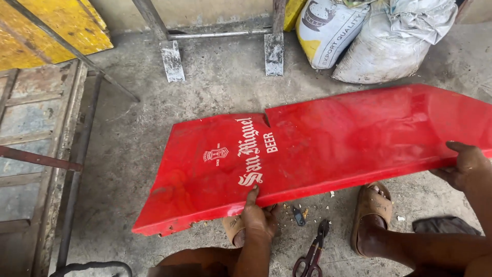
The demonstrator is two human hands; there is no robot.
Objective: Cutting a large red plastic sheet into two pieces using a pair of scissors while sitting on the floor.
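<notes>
Head view: left hand [259, 218] and right hand [465, 166] grip one red panel [328, 149]; one scissors [311, 251], two sacks [379, 36].

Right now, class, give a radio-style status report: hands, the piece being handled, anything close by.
Left hand grips near edge of long red plastic panel. Right hand grips the same edge farther right. Scissors on concrete floor beside sandalled foot.

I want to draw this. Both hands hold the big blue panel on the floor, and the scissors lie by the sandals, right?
Nearly. The head view shows the panel is red, not blue. The rest stands: the left hand and the right hand grip its near edge, and the scissors lie on the floor by the sandals.
</notes>
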